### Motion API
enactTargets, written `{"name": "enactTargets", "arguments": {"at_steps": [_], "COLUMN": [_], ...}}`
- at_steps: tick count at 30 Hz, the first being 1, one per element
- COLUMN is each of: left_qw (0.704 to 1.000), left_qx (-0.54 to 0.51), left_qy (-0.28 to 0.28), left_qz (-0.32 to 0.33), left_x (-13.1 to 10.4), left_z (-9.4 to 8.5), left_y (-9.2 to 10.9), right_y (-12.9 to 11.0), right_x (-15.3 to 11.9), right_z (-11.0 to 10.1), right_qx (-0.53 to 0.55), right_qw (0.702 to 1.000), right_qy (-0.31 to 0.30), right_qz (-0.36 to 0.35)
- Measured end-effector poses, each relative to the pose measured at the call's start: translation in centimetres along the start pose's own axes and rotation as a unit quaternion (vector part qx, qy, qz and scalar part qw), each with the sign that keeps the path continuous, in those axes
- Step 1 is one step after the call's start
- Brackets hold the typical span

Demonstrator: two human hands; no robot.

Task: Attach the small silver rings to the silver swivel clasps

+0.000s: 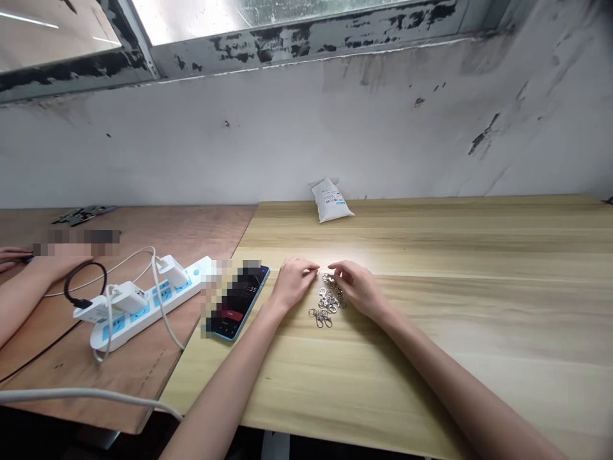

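Several silver swivel clasps with key rings (329,299) lie in a loose pile on the light wood table, between my two hands. On the left of the pile, my left hand (294,282) is closed in a pinch. A tiny shiny bit shows at its fingertips, too small to name for certain. My right hand (359,285) hovers at the pile's upper right edge, fingers curved, thumb and forefinger apart. Its fingertips are beside the topmost clasp; whether they touch it I cannot tell.
A phone (242,300) lies left of my left arm. Further left, a white power strip (153,306) with plugged chargers and cables rests on a browner table, near another person's hand (62,259). A white plastic packet (331,201) lies by the wall.
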State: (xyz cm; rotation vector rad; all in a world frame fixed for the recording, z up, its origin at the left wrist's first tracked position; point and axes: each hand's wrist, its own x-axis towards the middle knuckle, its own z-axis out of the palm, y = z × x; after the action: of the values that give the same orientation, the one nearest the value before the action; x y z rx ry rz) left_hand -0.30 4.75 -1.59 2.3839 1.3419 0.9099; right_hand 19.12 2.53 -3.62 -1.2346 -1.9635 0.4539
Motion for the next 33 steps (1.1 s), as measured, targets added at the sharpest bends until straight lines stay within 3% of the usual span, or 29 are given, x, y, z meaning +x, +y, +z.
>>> {"name": "enactTargets", "arguments": {"at_steps": [8, 17, 26, 33], "left_qw": [0.994, 0.996, 0.996, 0.997], "left_qx": [0.077, 0.046, 0.058, 0.037], "left_qy": [-0.05, -0.06, -0.01, -0.008], "left_qz": [0.058, 0.038, 0.061, 0.061], "left_x": [-0.23, -0.47, -0.28, -0.44], "left_z": [-0.28, -0.58, -0.74, -0.63], "left_y": [0.03, 0.34, 0.48, 0.53], "right_y": [0.21, -0.14, 0.39, 0.4], "right_x": [0.03, 0.06, 0.0, 0.05], "right_z": [0.77, 0.53, 0.63, 0.66], "right_qx": [0.026, 0.054, 0.07, 0.077], "right_qw": [0.999, 0.997, 0.995, 0.996], "right_qy": [0.021, 0.027, 0.026, 0.033], "right_qz": [-0.014, -0.05, -0.06, -0.045]}}
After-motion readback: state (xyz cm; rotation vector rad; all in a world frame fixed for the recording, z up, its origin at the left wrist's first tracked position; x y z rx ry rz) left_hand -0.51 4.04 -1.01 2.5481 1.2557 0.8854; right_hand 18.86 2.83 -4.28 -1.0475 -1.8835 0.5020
